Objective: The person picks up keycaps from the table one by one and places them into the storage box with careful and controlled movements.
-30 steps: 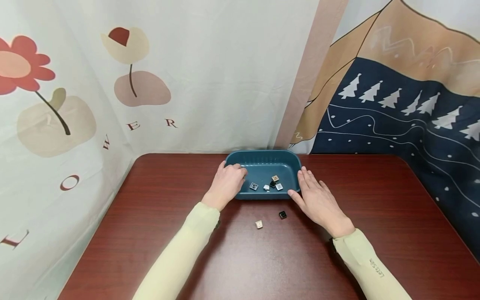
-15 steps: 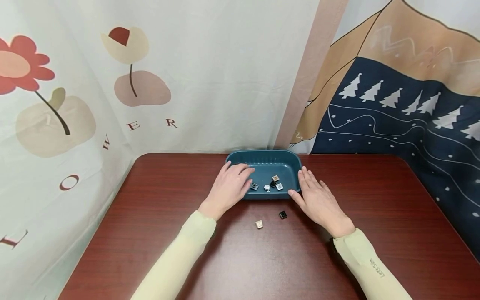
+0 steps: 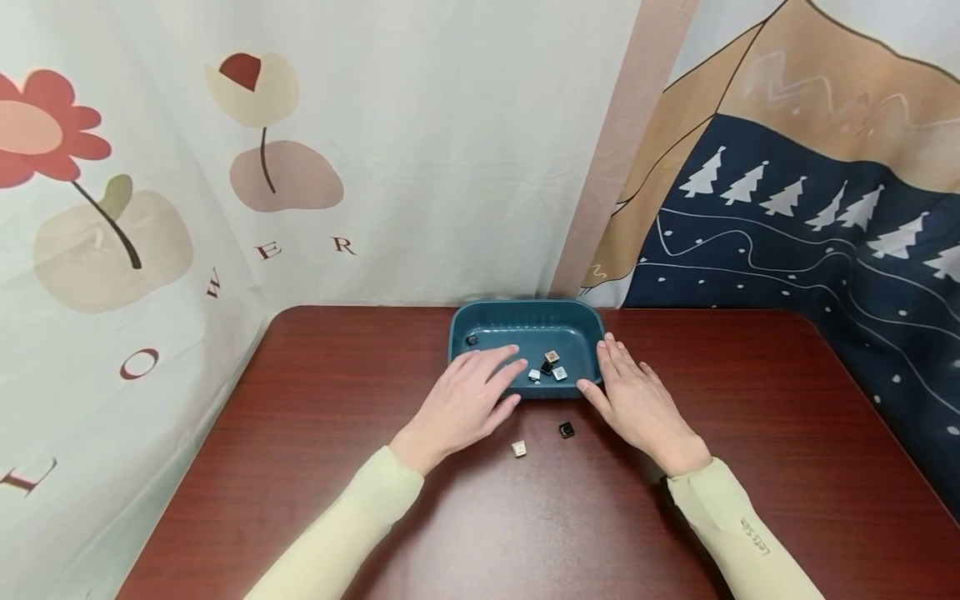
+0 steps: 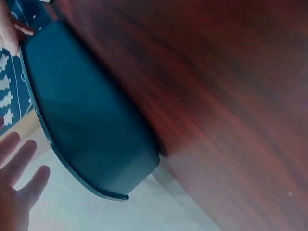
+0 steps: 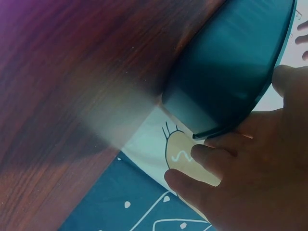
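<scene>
A teal plastic basin (image 3: pixel 525 308) stands at the table's back edge. Inside lie small square keycaps: a tan one (image 3: pixel 552 357), a black one (image 3: pixel 547 367) and two white ones, one of them this white keycap (image 3: pixel 559 374). A small dark piece (image 3: pixel 472 340) sits in the back left corner. My left hand (image 3: pixel 467 398) hovers over the basin's front left part, fingers spread, holding nothing, and covers that area. My right hand (image 3: pixel 641 404) rests against the basin's right end with straight fingers. On the table before the basin lie a cream keycap (image 3: pixel 519 449) and a black keycap (image 3: pixel 566 430).
The dark red wooden table (image 3: pixel 360 367) reaches back to a pale printed curtain (image 3: pixel 420 167). A navy and tan cloth (image 3: pixel 787 225) hangs behind its right side. The basin's raised walls surround the pieces inside.
My left hand has loosened its fingers and drawn from the basin's left end toward the front right. The dark corner piece now shows; a grey keycap is now covered. My right hand stays put.
</scene>
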### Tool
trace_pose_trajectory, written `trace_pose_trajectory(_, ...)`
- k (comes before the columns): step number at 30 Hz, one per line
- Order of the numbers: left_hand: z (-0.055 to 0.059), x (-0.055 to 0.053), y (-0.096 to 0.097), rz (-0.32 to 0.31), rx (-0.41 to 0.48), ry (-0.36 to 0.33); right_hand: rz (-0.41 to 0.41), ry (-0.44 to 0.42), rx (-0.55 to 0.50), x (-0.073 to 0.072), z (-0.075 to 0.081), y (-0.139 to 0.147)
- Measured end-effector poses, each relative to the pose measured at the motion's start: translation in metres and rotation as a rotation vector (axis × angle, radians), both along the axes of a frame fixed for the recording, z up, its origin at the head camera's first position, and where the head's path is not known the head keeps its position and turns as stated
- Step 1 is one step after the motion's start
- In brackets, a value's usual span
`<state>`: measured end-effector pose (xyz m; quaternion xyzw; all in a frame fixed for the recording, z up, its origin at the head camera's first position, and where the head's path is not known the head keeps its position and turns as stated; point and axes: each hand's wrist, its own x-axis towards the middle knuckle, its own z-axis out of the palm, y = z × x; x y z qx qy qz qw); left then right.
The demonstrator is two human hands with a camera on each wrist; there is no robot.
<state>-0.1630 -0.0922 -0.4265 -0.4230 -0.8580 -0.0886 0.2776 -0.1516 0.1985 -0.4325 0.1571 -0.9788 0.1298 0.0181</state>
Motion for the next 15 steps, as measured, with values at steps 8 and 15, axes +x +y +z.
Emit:
trace_pose_trajectory(8, 0.0, 0.017, 0.002, -0.103, -0.073, -0.044, -0.002, 0.005, -0.004, 0.0, 0.0, 0.0)
trace_pose_trajectory(15, -0.005, 0.027, 0.006, -0.141, -0.21, -0.084, -0.009, 0.002, -0.004, -0.001, 0.0, -0.001)
